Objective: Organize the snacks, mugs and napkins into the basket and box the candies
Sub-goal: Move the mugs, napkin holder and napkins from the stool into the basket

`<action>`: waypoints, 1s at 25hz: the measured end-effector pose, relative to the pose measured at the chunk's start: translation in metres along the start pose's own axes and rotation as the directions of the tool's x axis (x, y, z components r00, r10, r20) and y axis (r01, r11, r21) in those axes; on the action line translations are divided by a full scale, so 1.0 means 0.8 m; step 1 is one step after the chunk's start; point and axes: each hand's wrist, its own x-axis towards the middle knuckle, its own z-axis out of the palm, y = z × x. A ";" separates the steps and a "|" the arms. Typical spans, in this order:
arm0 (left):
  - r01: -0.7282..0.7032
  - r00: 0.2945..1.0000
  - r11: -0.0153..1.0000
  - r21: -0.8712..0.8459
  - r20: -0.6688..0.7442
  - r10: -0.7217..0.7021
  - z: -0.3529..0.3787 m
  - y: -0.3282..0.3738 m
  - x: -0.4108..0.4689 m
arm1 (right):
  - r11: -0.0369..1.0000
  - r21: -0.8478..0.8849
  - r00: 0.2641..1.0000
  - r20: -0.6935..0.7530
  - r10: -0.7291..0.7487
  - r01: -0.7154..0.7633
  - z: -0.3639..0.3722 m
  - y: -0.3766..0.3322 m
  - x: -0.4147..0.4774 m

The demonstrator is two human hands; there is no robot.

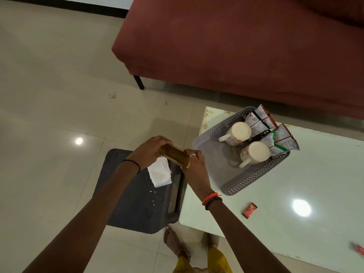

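Observation:
A golden-brown box (174, 155) is held in the air between my left hand (148, 150), gripping its far end, and my right hand (194, 164), gripping its near end. It hangs over a dark stool (136, 201) on which white napkins (160, 173) lie. On the white table (295, 184) stands a grey perforated basket (211, 138) with two white mugs (237, 133) (254, 153) lying inside and several snack packets (275, 134) upright along its far side. A red candy (249, 210) lies on the table near me; another red candy (358, 249) is at the right edge.
A maroon sofa (236, 46) with a black leg stands behind the table. Glossy beige floor tiles (59, 95) spread to the left. My bare foot (173, 241) is on the floor between the stool and the table's near corner.

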 end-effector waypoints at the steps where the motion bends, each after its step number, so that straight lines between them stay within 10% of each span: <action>1: -0.030 1.000 1.000 0.001 0.001 0.030 0.000 0.014 0.008 | 1.000 -0.006 1.000 -0.025 0.011 -0.011 -0.013 0.007 0.000; 12: -0.215 0.970 0.976 0.024 0.120 0.211 0.061 0.147 0.100 | 0.988 -0.079 0.977 -0.176 0.120 -0.136 -0.118 0.108 -0.020; 25: -0.256 0.964 0.881 0.398 0.174 0.202 0.163 0.156 0.158 | 0.936 -0.134 0.944 0.019 0.330 -0.325 -0.091 0.196 0.001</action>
